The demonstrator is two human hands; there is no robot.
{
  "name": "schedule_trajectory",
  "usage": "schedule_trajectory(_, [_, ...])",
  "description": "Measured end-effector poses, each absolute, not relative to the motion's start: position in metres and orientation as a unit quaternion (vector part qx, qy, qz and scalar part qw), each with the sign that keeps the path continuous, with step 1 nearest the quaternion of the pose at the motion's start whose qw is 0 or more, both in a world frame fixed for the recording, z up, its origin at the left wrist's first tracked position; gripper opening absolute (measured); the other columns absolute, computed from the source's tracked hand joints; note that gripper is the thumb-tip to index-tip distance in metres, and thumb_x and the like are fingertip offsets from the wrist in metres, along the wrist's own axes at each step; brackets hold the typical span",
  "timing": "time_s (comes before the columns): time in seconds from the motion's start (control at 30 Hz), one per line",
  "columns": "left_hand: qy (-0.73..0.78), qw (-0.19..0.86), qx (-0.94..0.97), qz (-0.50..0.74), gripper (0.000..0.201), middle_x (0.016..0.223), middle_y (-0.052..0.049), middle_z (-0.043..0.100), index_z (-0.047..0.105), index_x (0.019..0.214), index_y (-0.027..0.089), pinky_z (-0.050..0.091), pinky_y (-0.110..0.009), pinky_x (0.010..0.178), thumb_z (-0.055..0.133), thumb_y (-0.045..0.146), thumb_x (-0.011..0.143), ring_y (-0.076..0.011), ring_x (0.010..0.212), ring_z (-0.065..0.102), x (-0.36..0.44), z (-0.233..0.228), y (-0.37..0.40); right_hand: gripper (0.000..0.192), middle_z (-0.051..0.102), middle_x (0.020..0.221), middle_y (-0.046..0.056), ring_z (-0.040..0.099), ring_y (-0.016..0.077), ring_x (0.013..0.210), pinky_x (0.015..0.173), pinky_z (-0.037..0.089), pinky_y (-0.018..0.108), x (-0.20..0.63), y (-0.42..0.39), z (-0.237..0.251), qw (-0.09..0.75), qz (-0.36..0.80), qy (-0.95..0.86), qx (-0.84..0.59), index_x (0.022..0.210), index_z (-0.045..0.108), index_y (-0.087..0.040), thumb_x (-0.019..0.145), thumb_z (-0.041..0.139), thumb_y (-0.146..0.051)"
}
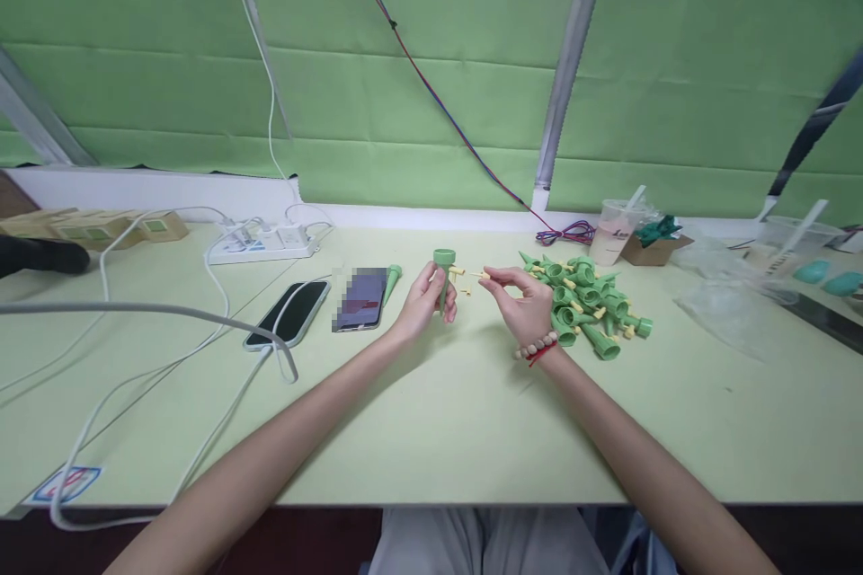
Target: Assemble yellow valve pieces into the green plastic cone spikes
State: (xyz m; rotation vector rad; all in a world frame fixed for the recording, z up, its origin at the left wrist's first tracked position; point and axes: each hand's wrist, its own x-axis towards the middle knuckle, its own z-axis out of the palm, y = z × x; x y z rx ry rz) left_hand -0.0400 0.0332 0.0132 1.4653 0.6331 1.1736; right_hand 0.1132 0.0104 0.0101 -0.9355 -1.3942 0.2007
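My left hand (422,304) is closed around a green plastic cone (444,258), wide end up and narrow stem down between the fingers. Between thumb and index finger, my right hand (527,304) pinches a small yellow plastic peg (484,276), its thin tip pointing left toward the cone, with a gap between them. A few loose yellow pegs (465,293) lie on the table just right of my left hand. Beside my right hand is a pile of green cones (593,292) with yellow pegs among them. One separate green cone (392,281) lies left of my left hand.
Two phones (289,316) lie on the table (431,431) at left, near white cables and a power strip (266,244). Behind the pile stand a plastic cup (610,234) and a small cardboard box (653,250). A clear plastic bag (721,305) lies at right.
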Motion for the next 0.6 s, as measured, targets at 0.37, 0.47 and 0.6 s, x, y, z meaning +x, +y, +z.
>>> schedule_trajectory(0.37, [0.266, 0.541, 0.642, 0.473, 0.033, 0.053, 0.008, 0.048, 0.04, 0.089, 0.022, 0.037, -0.021, 0.044, 0.049, 0.051, 0.079, -0.0076, 0.041, 0.048, -0.037, 0.012, 0.027, 0.012, 0.07, 0.078, 0.004, 0.062, 0.016, 0.067, 0.068, 0.052, 0.031, 0.11, 0.009, 0.013, 0.658, 0.115, -0.628, -0.399, 0.077, 0.07, -0.021, 0.07, 0.066, -0.031])
schedule_trajectory(0.47, [0.26, 0.543, 0.646, 0.47, 0.031, 0.055, 0.007, 0.049, 0.041, 0.09, 0.021, 0.038, -0.022, 0.045, 0.049, 0.049, 0.079, -0.008, 0.042, 0.049, -0.037, 0.012, 0.025, 0.013, 0.07, 0.078, 0.004, 0.062, 0.0154, 0.066, 0.067, 0.051, 0.029, 0.109, 0.006, 0.015, 0.657, 0.136, -0.629, -0.392, 0.075, 0.07, -0.02, 0.07, 0.066, -0.031])
schedule_trajectory(0.6, [0.262, 0.524, 0.658, 0.472, 0.03, 0.054, 0.006, 0.049, 0.044, 0.092, 0.02, 0.038, -0.021, 0.046, 0.05, 0.047, 0.08, -0.0079, 0.044, 0.048, -0.036, 0.012, 0.023, 0.025, 0.068, 0.067, 0.004, 0.061, 0.0149, 0.061, 0.064, 0.05, 0.027, 0.109, 0.004, 0.016, 0.632, 0.177, -0.629, -0.415, 0.066, 0.068, -0.018, 0.074, 0.061, -0.04])
